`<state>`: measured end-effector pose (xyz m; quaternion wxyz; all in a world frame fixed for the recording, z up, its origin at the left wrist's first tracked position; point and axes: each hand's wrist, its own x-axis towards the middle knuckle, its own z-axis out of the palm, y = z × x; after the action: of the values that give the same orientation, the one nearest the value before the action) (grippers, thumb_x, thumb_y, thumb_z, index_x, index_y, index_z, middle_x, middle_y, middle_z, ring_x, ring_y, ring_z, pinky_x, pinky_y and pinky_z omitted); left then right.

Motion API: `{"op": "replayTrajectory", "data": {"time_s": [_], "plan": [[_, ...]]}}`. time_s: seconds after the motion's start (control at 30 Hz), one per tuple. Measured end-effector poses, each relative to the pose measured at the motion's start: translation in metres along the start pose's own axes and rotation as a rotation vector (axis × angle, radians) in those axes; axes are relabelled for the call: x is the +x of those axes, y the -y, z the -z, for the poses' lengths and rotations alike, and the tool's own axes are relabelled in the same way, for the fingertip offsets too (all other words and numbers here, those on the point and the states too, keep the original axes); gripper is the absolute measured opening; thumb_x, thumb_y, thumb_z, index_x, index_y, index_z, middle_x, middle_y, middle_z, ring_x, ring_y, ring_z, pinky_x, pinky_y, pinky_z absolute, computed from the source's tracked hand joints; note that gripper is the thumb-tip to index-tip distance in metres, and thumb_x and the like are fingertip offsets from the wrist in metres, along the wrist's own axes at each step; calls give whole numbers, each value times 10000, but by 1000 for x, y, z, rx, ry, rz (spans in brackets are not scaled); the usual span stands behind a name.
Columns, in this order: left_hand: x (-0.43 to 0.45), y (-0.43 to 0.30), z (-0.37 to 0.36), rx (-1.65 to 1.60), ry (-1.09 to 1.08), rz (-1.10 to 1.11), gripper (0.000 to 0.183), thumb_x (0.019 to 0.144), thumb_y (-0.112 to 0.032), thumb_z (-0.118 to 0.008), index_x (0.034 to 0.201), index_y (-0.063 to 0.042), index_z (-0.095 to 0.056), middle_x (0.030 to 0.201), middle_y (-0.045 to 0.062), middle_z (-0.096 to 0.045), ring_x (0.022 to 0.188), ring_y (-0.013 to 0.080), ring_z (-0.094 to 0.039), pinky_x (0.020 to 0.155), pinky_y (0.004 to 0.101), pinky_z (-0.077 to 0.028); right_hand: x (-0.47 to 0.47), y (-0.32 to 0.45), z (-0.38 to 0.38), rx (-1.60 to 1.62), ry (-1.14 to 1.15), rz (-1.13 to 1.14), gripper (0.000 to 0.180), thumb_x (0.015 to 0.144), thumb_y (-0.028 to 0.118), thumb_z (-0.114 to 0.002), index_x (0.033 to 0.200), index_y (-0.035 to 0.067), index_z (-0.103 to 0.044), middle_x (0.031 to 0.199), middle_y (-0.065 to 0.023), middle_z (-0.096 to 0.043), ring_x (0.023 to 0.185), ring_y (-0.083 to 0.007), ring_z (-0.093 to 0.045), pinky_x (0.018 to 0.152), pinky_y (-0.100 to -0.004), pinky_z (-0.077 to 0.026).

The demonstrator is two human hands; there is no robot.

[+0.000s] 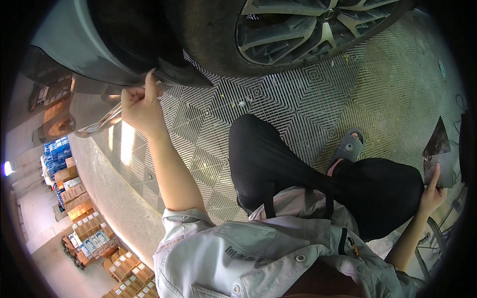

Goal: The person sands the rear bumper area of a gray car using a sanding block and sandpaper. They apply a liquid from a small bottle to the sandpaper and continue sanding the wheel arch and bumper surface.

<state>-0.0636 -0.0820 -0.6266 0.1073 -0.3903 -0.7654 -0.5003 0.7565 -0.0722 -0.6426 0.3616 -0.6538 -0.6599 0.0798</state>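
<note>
My left hand (143, 102) is at the lower rear corner of a grey car bumper (93, 63), beside the dark wheel arch. One digit points up and touches the edge there; the other fingers are curled, and whether they grip anything is not clear. Out at the far right, beside my knee, my right hand (434, 192) holds a thin dark sheet (438, 160), possibly sandpaper, with a pointed upper part and a paler smudged lower part. One finger lies flat along its face.
A car tyre (212, 41) with a spoked alloy wheel (316, 29) stands ahead on slatted floor tiles (257, 97). My sandalled foot (346, 147) rests on the tiles. Stacked cardboard boxes (76, 197) line the left. Cables and a curved metal tube (436, 231) lie at lower right.
</note>
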Motion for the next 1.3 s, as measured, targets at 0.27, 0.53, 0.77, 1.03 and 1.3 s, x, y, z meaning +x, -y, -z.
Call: {"op": "replayTrajectory", "data": {"time_s": [0.27,0.53,0.77,1.03,1.3], "plan": [[-1,11,10,146,63,-15,408,927,-199,-959,738,-66,-623,622,26,-715,544,61,-641,574,197,-480,4,-3,-5,16,-7,-20,277,1120,64,-707,1355,-61,-787,1310,-115,-800,1165,-155,-731,1077,-308,-531],[22,-25,31,314,-36,-134,456,799,-240,-1048,650,-50,-661,576,-20,-643,515,60,-552,634,204,-496,2,-7,-8,4,12,-42,273,1120,42,-697,1352,-72,-784,1304,-112,-795,1173,-161,-734,1081,-309,-528],[30,-63,35,237,-114,-366,470,791,-212,-1032,643,-96,-601,579,-37,-606,498,86,-525,628,246,-495,0,-8,-23,115,-46,-49,258,1104,32,-708,1333,-39,-803,1270,-114,-805,1165,-144,-737,1045,-298,-549],[91,-137,31,522,-335,-1008,601,693,-291,-1024,609,-170,-441,621,-32,-404,571,212,-462,568,384,-327,6,27,-41,-43,-79,-1,232,1097,50,-722,1285,-51,-812,1177,-87,-845,1059,-121,-762,970,-277,-562],[155,-209,13,540,-545,-1284,614,630,-570,-1068,775,-185,-612,906,3,-574,924,227,-579,775,399,-400,-11,16,-34,-43,-82,-77,253,1103,72,-726,1305,-58,-803,1224,-104,-841,1095,-145,-772,1007,-291,-574]]}}
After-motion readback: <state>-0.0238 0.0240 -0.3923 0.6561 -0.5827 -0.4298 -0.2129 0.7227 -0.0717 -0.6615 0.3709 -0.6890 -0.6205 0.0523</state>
